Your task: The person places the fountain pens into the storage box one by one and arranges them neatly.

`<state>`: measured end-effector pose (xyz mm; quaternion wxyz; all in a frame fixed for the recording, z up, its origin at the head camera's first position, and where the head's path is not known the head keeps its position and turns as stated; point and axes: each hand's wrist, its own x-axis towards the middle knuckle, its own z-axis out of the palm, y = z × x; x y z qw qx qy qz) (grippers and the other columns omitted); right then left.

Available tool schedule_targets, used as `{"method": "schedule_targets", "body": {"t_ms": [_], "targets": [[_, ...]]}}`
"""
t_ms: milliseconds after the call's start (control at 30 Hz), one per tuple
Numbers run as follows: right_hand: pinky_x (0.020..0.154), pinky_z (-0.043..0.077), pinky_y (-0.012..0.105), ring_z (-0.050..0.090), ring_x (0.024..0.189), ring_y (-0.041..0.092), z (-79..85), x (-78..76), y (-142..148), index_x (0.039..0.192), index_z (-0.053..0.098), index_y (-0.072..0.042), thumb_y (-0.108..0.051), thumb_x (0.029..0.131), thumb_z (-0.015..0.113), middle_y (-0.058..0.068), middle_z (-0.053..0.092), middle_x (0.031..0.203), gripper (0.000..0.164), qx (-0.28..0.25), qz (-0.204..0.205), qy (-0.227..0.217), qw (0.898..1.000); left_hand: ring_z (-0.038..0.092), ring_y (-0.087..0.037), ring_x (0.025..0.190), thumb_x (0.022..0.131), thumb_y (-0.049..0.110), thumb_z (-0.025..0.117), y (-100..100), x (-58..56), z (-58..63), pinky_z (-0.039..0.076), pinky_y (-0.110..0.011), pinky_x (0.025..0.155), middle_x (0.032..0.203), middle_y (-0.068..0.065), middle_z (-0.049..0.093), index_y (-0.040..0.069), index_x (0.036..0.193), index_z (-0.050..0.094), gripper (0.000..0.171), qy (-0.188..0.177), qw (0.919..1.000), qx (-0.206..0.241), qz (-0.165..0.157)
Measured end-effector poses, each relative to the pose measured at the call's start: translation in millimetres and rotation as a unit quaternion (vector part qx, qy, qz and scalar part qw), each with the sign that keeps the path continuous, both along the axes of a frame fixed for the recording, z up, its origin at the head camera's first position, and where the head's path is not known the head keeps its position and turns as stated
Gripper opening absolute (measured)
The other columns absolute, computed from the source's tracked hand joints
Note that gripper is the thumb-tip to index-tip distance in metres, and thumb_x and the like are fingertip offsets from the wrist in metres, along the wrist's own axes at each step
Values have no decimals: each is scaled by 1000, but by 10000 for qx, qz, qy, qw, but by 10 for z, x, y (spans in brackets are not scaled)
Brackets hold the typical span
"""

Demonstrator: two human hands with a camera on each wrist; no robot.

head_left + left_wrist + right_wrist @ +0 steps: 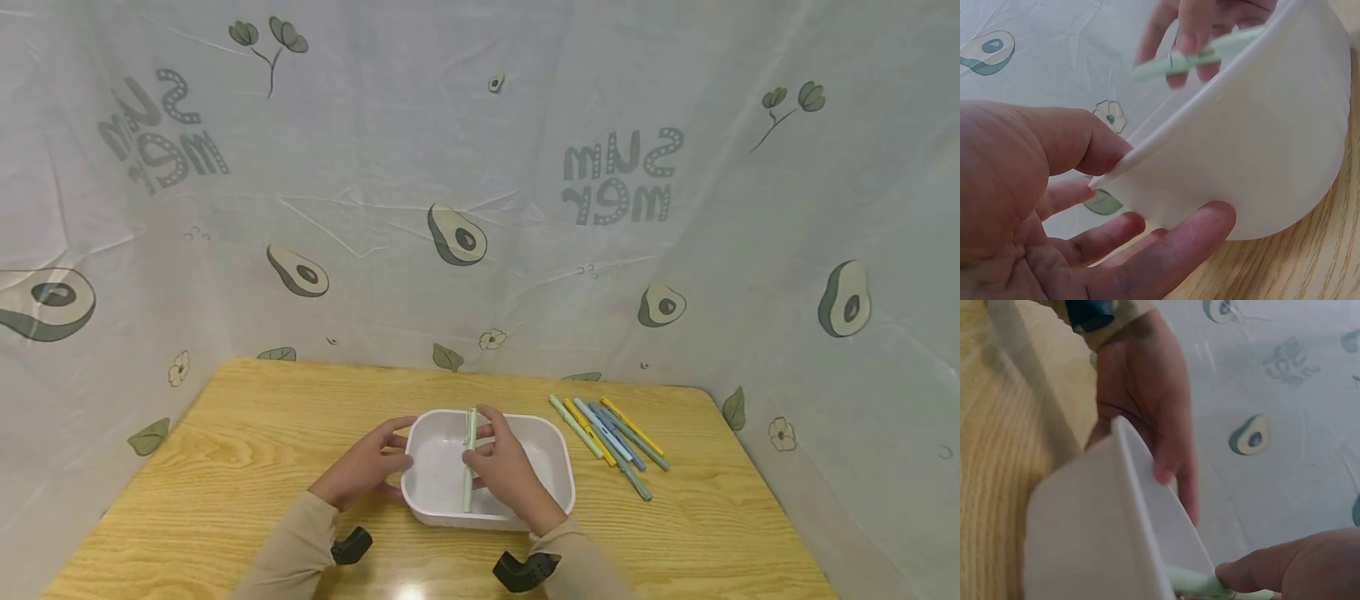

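Note:
A white plastic tub (442, 518) with rounded corners stands on the table. My left hand (367, 460) holds its left end; in the left wrist view the thumb lies over the rim (1210, 87) and the fingers (1200, 234) are against the outer wall. Inside the tub's outline, my right hand (512, 477) pinches a pale green pen (468, 490) with a clip, which points front to back over the middle. The right wrist view shows the thumb on that pen (1194, 582), partly hidden behind the tub's wall.
To the right of the tub lies a loose pile of pens: a pale green pen (573, 425), yellow pens, blue pens and dark green pens, some crossing others. The wooden table (285, 417) ends at a white printed curtain (375, 308) behind and at both sides.

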<state>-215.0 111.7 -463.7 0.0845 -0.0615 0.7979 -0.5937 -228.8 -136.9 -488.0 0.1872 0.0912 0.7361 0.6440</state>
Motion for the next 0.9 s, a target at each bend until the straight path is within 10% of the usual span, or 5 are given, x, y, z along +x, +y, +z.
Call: {"method": "schedule_targets", "body": {"t_ms": [567, 900], "targets": [[56, 63, 36, 64, 81, 23, -145, -44, -486, 152, 38, 1, 2, 90, 69, 16, 59, 105, 69, 996, 85, -32, 9950, 65, -32, 104, 98, 4, 63, 42, 4, 2, 67, -50, 70, 135, -28, 50, 8, 160, 34, 68, 111, 9997, 69, -182], [96, 56, 51, 60, 112, 36, -83, -78, -685, 147, 40, 9, 2, 89, 67, 30, 57, 132, 65, 2504, 171, 332, 9674, 64, -32, 105, 99, 4, 62, 23, 12, -16, 67, -49, 71, 135, -29, 49, 7, 159, 34, 67, 114, 9998, 93, -155]]}}
